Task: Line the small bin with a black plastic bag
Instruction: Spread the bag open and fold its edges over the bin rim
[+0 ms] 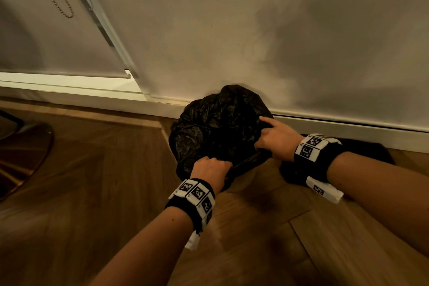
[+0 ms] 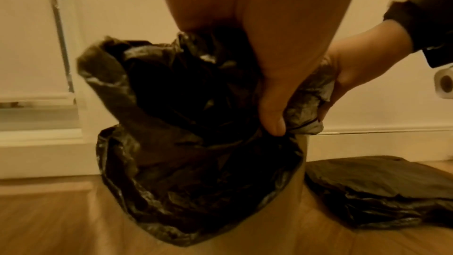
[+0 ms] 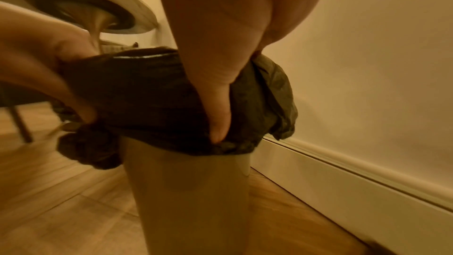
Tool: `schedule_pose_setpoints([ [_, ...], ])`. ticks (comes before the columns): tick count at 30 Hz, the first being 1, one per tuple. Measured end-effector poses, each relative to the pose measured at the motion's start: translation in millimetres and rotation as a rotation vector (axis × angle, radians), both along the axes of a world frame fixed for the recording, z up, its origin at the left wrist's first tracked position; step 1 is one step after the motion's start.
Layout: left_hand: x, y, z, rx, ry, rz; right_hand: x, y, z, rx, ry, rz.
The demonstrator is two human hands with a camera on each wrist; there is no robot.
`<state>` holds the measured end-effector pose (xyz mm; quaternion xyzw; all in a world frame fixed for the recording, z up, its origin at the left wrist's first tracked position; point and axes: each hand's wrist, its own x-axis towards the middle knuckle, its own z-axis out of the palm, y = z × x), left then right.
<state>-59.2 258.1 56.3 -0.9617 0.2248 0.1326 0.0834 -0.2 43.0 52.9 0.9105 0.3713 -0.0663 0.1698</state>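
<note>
Bag [image 1: 216, 127]: black, thin, crinkled and glossy; mouth folded down over the bin's rim, loose plastic bulging up above the opening and hanging lower on the left side.
Bin [image 3: 188, 197]: small, plain, beige, upright on the wood floor just in front of the skirting board; top wrapped in the bag.
Left fingers: curled tight round a bunch of bag edge at the near rim, thumb [image 2: 273, 111] pointing down against the plastic.
Left hand [image 1: 210, 168]: knuckles up, over the near side of the bin, wrist in a band of black-and-white markers.
Right fingers: thumb [image 3: 218, 121] pressed down on the folded hem, the others gripping plastic from the far side; index finger stretched out toward the wall.
Right hand [image 1: 277, 138]: at the right rim, wrist banded likewise, forearm coming in from the right.
Spare bags [image 2: 382, 189]: flat dark pile on the floor, just right of the bin.
</note>
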Motion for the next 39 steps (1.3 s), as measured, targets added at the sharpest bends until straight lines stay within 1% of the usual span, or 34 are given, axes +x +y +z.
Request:
schedule_pose_setpoints([
  [1,-0.8,-2.5,-1.7,-0.004,0.0,0.008,-5.1,7.8,1.3,0.019,0.005,0.018],
  [3,-2.9,-7.4,-5.3,-0.016,-0.01,0.014,-16.5,24.5,-2.1,0.047,0.074,0.033],
  [5,-4.3,-8.0,-7.0,-0.028,-0.021,-0.001,-25.3,35.8,-6.1,0.106,0.153,-0.027],
  [7,-3.6,-1.4,-6.6,-0.016,-0.057,-0.031,-23.1,38.5,-4.3,0.153,0.174,-0.084],
  [11,-1.3,11.7,-7.8,0.012,-0.092,-0.056,-11.3,30.8,2.5,0.15,0.216,-0.105],
  [15,3.1,12.4,-9.0,-0.011,-0.074,-0.081,-6.4,24.0,-1.1,0.17,0.21,-0.089],
  [19,7.3,13.6,-10.5,-0.033,-0.064,-0.084,2.4,12.8,-0.4,0.163,0.192,-0.136],
  [20,7.0,12.4,-11.2,-0.037,-0.065,-0.079,1.5,9.3,-2.6,0.193,0.172,-0.141],
  [21,5.8,10.5,-11.6,-0.037,-0.061,-0.077,-3.7,6.8,-5.8,0.259,0.126,-0.156],
  [22,4.0,7.8,-12.0,-0.036,-0.055,-0.073,-13.0,5.3,-8.5,0.37,0.058,-0.209],
  [23,3.0,4.7,-12.7,-0.04,-0.053,-0.066,-25.2,5.5,-10.7,0.525,-0.022,-0.308],
  [24,2.6,0.0,-13.4,-0.044,-0.048,-0.056,-39.6,6.5,-13.4,0.71,-0.091,-0.446],
  [26,2.4,-10.4,-13.1,-0.066,-0.024,-0.041,-70.8,16.0,-21.8,1.08,-0.165,-0.798],
  [27,2.5,-17.0,-11.9,-0.08,-0.017,-0.04,-82.1,22.5,-29.2,1.251,-0.132,-1.005],
  [28,2.2,-23.0,-12.1,-0.089,-0.01,-0.037,-89.0,29.7,-38.6,1.416,-0.024,-1.219],
  [29,2.7,-28.5,-11.0,-0.098,0.001,-0.029,-93.7,37.6,-43.0,1.572,0.159,-1.417],
  [30,4.1,-33.2,-11.6,-0.11,0.027,-0.012,-96.9,45.1,-46.8,1.703,0.376,-1.555],
  [31,4.9,-37.0,-10.6,-0.128,0.061,0.009,-99.2,51.0,-48.4,1.801,0.584,-1.644],
  [32,5.6,-38.5,-9.7,-0.161,0.106,0.036,-100.8,54.3,-45.3,1.872,0.751,-1.688],
  [33,6.1,-37.8,-8.2,-0.223,0.153,0.064,-103.1,55.7,-39.8,1.922,0.858,-1.71],
  [34,4.9,-34.7,-4.7,-0.314,0.204,0.097,-105.6,56.5,-33.7,1.959,0.924,-1.715],
  [36,-0.8,-20.8,6.9,-0.57,0.262,0.174,-111.4,57.7,-29.3,2.038,1.009,-1.695],
  [37,-5.2,-10.7,12.5,-0.703,0.229,0.219,-114.2,59.2,-30.1,2.075,1.061,-1.671],
  [39,-10.3,12.7,14.3,-0.904,0.03,0.367,-114.9,65.7,-30.1,2.163,1.153,-1.594],
])
